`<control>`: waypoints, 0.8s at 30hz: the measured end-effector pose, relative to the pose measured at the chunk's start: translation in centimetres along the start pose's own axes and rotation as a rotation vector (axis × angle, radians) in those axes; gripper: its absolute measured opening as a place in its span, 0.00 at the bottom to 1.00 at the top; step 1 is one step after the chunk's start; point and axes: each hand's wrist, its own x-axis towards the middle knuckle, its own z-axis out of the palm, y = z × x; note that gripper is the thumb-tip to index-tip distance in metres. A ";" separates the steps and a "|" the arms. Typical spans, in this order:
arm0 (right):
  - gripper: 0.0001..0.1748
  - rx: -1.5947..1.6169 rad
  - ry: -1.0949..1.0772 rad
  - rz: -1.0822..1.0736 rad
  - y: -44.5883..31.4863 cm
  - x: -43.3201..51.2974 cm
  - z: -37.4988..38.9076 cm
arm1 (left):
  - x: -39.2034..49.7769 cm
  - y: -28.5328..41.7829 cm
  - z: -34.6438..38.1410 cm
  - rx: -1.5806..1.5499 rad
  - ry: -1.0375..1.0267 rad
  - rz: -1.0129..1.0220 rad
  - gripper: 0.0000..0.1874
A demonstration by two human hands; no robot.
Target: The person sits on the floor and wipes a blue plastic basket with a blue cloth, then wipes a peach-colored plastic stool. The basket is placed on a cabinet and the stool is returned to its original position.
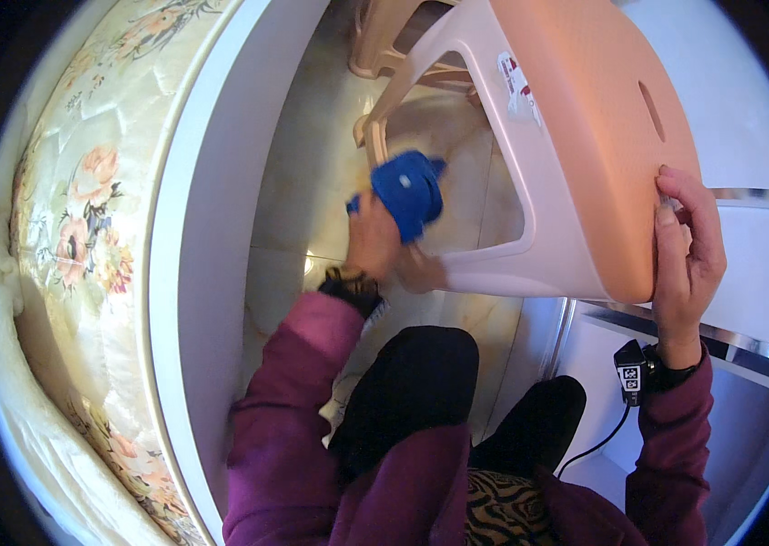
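Note:
A plastic stool with an orange seat and pale legs is tipped over in front of me, its seat facing right. My right hand grips the seat's near right edge, fingers resting on the orange surface. In my left hand is a bunched blue cloth, held among the stool's legs near the end of the lower leg. Motion blurs this hand and the cloth, so whether the cloth touches the leg I cannot tell. A sticker with torn edges clings to the stool's pale side below the seat.
A floral mattress on a white bed frame runs along the left. Another tan plastic stool stands farther back on the glossy tiled floor. White cabinetry lines the right. A cable hangs from the device on my right wrist.

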 end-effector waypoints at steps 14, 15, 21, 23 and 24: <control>0.13 -0.010 0.004 -0.035 0.3 -0.1 0.0 | 0.1 -0.2 -1.7 -0.449 0.209 0.456 0.23; 0.13 -0.008 0.002 -0.044 0.3 -0.1 0.0 | -1.8 -0.1 -1.6 -0.514 0.161 0.559 0.19; 0.13 0.005 0.010 -0.023 0.4 -0.1 0.0 | 5.8 -3.6 -3.8 -1.026 0.527 -0.032 0.22; 0.13 -0.006 0.013 -0.003 0.4 -0.2 0.0 | 10.0 -4.2 -3.3 -0.901 0.357 -0.194 0.23; 0.13 0.018 0.015 0.020 0.5 -0.3 0.0 | 10.0 -3.8 -2.0 -0.830 0.443 -0.128 0.22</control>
